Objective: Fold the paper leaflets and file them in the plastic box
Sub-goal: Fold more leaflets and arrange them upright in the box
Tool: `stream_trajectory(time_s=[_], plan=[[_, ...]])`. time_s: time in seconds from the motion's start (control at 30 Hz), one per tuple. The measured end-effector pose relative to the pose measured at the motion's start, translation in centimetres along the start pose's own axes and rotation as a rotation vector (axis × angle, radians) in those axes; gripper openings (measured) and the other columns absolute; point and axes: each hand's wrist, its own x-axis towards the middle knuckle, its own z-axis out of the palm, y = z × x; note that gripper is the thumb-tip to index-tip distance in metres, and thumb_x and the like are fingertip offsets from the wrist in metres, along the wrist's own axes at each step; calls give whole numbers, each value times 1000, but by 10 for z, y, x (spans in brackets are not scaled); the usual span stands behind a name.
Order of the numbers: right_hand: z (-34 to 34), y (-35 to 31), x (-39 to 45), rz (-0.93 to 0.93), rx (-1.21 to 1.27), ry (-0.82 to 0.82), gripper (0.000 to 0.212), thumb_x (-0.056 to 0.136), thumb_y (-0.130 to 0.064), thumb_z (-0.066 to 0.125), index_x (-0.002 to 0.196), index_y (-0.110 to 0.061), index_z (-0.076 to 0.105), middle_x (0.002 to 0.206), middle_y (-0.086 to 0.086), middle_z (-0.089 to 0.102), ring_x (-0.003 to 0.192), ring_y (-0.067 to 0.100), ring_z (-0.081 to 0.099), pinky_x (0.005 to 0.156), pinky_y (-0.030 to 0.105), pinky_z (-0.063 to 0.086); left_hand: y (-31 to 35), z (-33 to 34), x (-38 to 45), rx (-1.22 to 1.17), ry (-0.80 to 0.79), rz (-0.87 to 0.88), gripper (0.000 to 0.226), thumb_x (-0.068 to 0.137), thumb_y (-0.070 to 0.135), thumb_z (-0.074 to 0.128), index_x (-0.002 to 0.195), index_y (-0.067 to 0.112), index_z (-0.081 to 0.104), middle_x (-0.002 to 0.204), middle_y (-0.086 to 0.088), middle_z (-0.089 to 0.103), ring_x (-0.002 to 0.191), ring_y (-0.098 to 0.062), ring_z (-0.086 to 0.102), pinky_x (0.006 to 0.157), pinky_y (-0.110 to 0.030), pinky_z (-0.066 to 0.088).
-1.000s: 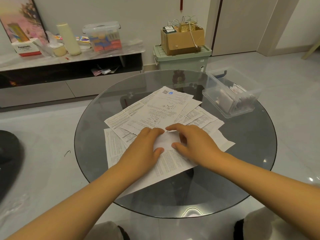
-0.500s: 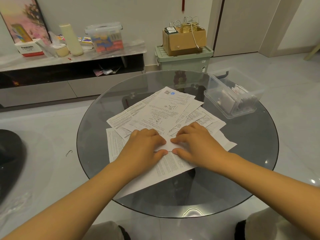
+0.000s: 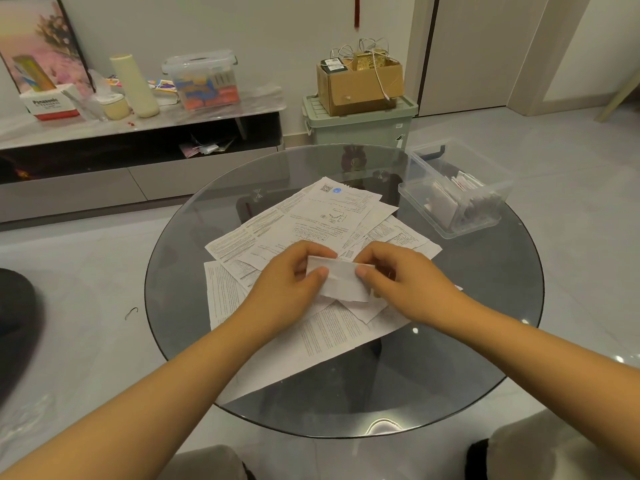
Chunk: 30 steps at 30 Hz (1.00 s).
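A small folded white leaflet (image 3: pixel 341 281) is held just above the paper pile, pinched at its left end by my left hand (image 3: pixel 289 282) and at its right end by my right hand (image 3: pixel 401 282). Under it, several printed leaflets (image 3: pixel 311 223) lie spread and overlapping across the middle of the round glass table (image 3: pixel 467 358). One large sheet (image 3: pixel 322 344) reaches toward the table's near edge. The clear plastic box (image 3: pixel 453 194) stands open at the table's far right, with several folded leaflets standing inside it.
Beyond the table, a green storage bin (image 3: pixel 360 124) carries a cardboard box (image 3: pixel 360 83). A low cabinet (image 3: pixel 138 133) along the left wall holds a lidded plastic container, a cream cylinder and a tissue box. My knees show below the table's near edge.
Both hands pressed the leaflet flat on the pile earlier. Now they have lifted it slightly, thumbs on top, each pinching one end of the small folded piece.
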Motion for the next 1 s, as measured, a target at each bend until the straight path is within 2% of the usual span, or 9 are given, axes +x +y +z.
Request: stream_trajectory(time_s=[0.17, 0.3, 0.37, 0.47, 0.53, 0.6, 0.77, 0.93, 1.0], plan=[[-4, -4, -3, 71, 278, -13, 8, 93, -16, 55, 89, -17, 62, 66, -3, 65, 56, 2, 58, 64, 20, 51, 9, 6, 3, -165, 156, -107, 21, 89, 21, 62, 104, 30, 51, 111, 12, 57, 101, -10, 59, 88, -32, 51], [-6, -6, -2, 108, 316, 99, 6, 91, -17, 58, 89, -14, 63, 69, 0, 71, 62, 15, 67, 70, 24, 54, 13, 9, 5, -143, 77, -48, 8, 89, 32, 60, 93, 27, 66, 101, 9, 68, 96, -7, 63, 89, -31, 52], [-11, -6, -1, 138, 327, 126, 7, 90, -18, 59, 89, -11, 63, 71, 1, 72, 63, 15, 68, 71, 24, 54, 16, 12, 6, -118, 42, -20, 8, 87, 27, 64, 94, 28, 68, 96, 12, 69, 92, -5, 64, 90, -31, 52], [-14, -4, 0, 138, 252, 176, 9, 86, -20, 65, 87, -13, 60, 77, -4, 71, 63, 10, 67, 68, 20, 53, 18, 18, 9, -51, 93, 16, 9, 87, 21, 65, 92, 27, 69, 91, 10, 71, 86, -7, 66, 86, -30, 54], [-18, -2, 1, 78, 76, 260, 17, 82, -25, 70, 92, -19, 57, 91, -14, 61, 68, 5, 61, 65, 8, 44, 19, 20, 14, 59, 110, 60, 10, 89, 22, 63, 93, 26, 71, 89, 12, 69, 84, -5, 64, 82, -23, 53], [-25, -1, 2, 1, -36, 278, 25, 80, -28, 71, 99, -27, 55, 96, -17, 49, 73, 3, 54, 65, 3, 39, 25, 22, 20, 186, 82, 129, 10, 90, 22, 61, 92, 28, 70, 86, 16, 67, 81, 1, 61, 74, -9, 47], [-45, -1, 8, 4, -124, 227, 1, 84, -27, 67, 84, -26, 68, 75, -19, 56, 67, 0, 53, 62, 3, 40, 40, 31, 35, 320, 56, 251, 11, 92, 21, 57, 93, 27, 67, 87, 15, 62, 82, -2, 57, 74, -6, 40], [-70, 9, 13, 83, -7, 326, 4, 80, -26, 72, 77, -26, 70, 70, -16, 63, 67, 2, 59, 61, 12, 46, 59, 48, 53, 123, 120, 273, 9, 90, 19, 60, 90, 26, 64, 87, 15, 65, 83, 0, 60, 74, -5, 45], [-81, 13, 15, 111, 20, 345, 4, 79, -25, 73, 76, -26, 71, 67, -17, 63, 64, -3, 58, 59, 8, 43, 66, 53, 63, 41, 139, 252, 11, 87, 15, 63, 86, 25, 67, 82, 14, 66, 80, 1, 62, 72, -5, 45]])
